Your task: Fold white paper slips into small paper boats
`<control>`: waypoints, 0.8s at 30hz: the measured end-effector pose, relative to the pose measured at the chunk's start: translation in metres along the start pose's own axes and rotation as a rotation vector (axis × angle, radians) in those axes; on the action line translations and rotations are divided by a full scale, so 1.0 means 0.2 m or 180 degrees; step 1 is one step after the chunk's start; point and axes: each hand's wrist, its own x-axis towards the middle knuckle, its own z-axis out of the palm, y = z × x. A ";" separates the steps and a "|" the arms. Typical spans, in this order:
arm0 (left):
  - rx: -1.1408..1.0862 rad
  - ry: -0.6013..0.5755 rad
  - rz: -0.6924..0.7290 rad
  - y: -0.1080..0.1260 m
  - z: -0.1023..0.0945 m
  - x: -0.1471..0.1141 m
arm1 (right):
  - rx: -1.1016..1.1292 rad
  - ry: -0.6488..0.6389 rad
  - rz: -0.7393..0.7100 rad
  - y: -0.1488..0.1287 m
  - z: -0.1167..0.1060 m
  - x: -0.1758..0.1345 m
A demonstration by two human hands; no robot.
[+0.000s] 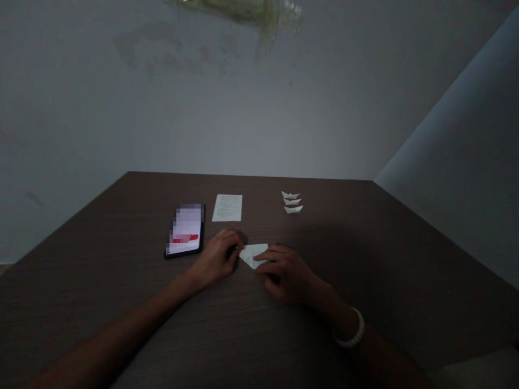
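Observation:
A small white folded paper (252, 254) with faint print lies on the table between both hands. Its left corner is pinched between the thumb and fingertips of my left hand (219, 253). My right hand (287, 272) is curled over its right side, fingertips pressing on the paper; they cover part of it. Around that wrist sits a pale beaded bracelet (353, 330). Farther back on the table, three small folded paper boats (292, 209) stand in a column. To their left lies a flat printed sheet stack (227, 208).
A smartphone (185, 231) with a lit, partly blurred screen lies left of my left hand. The dark brown table (121, 227) reaches back to a stained grey wall (243, 119). At the right, a slanted surface (458, 146) borders the table.

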 end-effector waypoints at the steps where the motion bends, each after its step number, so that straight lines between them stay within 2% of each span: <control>1: 0.0046 -0.0005 0.0078 0.01 0.00 0.00 | 0.0010 0.0005 0.0004 0.00 0.00 0.00; 3: 0.0131 -0.0079 0.0307 0.02 -0.01 -0.02 | 0.0014 -0.0010 0.0013 0.00 0.00 0.00; 5: 0.0180 -0.0318 0.0525 0.04 -0.01 -0.03 | 0.0016 -0.0020 0.0016 0.00 0.00 0.01; 8: 0.0177 -0.0510 0.0585 0.06 -0.02 -0.04 | 0.0012 0.0038 0.0035 0.00 0.01 0.01; 15: 0.0357 -0.0493 0.0472 0.06 -0.01 -0.04 | -0.0074 0.0214 0.0176 0.06 -0.03 0.00; 24: 0.0374 -0.0337 0.0408 0.04 0.00 -0.05 | -0.0193 0.0056 0.0143 0.10 -0.04 -0.01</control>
